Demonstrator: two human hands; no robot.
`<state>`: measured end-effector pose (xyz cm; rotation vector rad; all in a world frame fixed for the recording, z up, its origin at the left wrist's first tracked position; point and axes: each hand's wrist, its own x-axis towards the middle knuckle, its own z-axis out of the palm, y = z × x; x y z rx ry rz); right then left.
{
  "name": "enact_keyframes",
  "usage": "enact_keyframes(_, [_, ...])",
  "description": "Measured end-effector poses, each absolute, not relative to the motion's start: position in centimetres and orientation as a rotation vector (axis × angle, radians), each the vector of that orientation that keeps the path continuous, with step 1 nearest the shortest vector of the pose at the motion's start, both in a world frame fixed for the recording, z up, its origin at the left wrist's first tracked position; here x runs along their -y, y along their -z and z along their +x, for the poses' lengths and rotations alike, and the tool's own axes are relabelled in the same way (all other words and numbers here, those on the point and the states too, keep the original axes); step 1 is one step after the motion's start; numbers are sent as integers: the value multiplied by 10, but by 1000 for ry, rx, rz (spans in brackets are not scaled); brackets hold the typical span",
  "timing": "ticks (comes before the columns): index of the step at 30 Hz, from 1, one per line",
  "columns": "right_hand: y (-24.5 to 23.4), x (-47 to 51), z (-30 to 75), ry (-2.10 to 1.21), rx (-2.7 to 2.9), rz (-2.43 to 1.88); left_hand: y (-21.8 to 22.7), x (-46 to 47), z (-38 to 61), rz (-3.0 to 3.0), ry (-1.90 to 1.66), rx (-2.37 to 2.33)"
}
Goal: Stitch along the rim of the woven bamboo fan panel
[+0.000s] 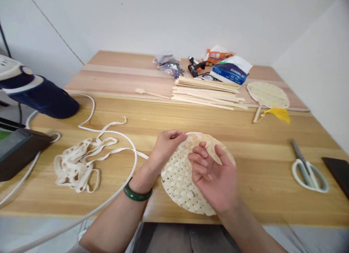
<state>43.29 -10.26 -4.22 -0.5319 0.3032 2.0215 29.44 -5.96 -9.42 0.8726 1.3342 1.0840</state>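
Observation:
A round woven bamboo fan blade (180,176) lies on the wooden table, its plaited strips pale and crossing in a check pattern. My left hand (166,147) pinches its upper left rim, and a white binding strip (109,131) runs from under that hand towards a loose tangled pile (76,165) of the same strip. My right hand (212,176) lies over the blade's right half, slightly blurred, with fingers spread and nothing in them. A green bangle (137,194) circles my left wrist.
A finished woven fan (268,96) with a yellow tassel lies at the far right. Bamboo strips (207,95), a glue gun (196,67) and plastic packets stand behind. Scissors (308,171) lie to the right. A dark blue iron (40,95) and its white cord sit at the left.

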Motion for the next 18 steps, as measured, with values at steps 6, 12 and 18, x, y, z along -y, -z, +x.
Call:
enact_keyframes(6, [53, 112, 412, -2051, -347, -616, 87, 61, 299, 860, -1124, -1378])
enact_keyframes(12, [58, 111, 400, -2021, -273, -662, 82, 64, 299, 866, -1148, -1463])
enact_keyframes(18, [64, 111, 389, -1983, -254, -690, 83, 64, 300, 793, -1066, -1502])
